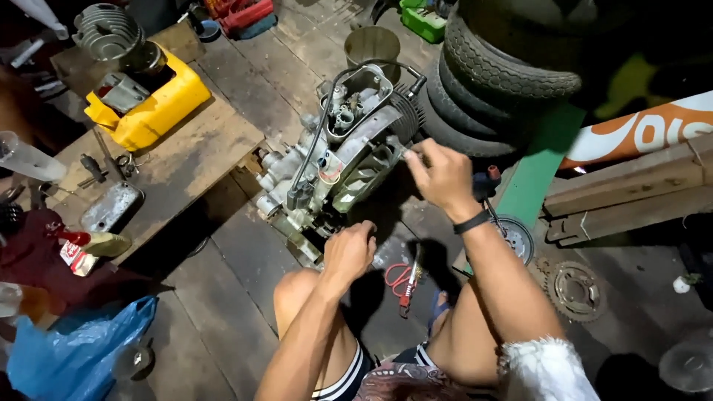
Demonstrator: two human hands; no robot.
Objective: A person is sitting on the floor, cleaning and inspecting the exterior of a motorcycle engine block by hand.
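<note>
A grey motorcycle engine [338, 152] lies on the wooden floor in front of my knees, its valve cover off and a black cable running over it. My left hand [349, 251] is closed in a fist against the engine's lower near edge; whether it grips a tool is hidden. My right hand [440, 177], with a black wristband, pinches a small metal part or tool tip at the engine's right side beside the finned cylinder. Red-handled pliers [403, 281] lie on the floor between my legs.
Stacked tyres [494, 74] stand right behind the engine. A low wooden platform [186, 148] on the left carries a yellow container [148, 111], a finned cylinder [110, 31] and small tools. A sprocket [574, 289] lies at right, a blue plastic bag [74, 349] at lower left.
</note>
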